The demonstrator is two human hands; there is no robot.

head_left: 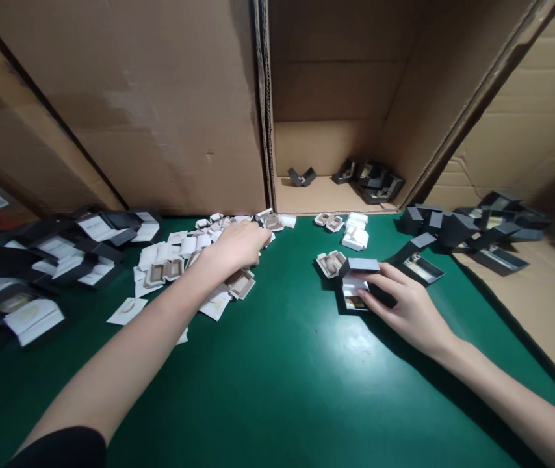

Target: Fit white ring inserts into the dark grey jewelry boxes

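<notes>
My right hand (pixel 407 305) grips a small black hinged box (pixel 350 299) by its right side, thumb and fingers closed on it. The box's lid stands raised, and something white shows inside. My left hand (pixel 242 246) reaches over a pile of white and grey-brown moulded inserts (pixel 188 247) and paper cards. Its fingers curl downward, and whatever is between them is hidden. Close to the held box lie a grey-brown insert (pixel 331 264) and another opened black box (pixel 418 263). A white card (pixel 127 311) rests at the pile's left edge.
Many opened black boxes with white cards (pixel 58 257) crowd the left. More black boxes (pixel 487 221) are heaped at right by a cardboard flap (pixel 541 305). A large carton (pixel 326 149) at the back holds several black boxes. White inserts (pixel 355 231) lie before it on the green table (pixel 277 390).
</notes>
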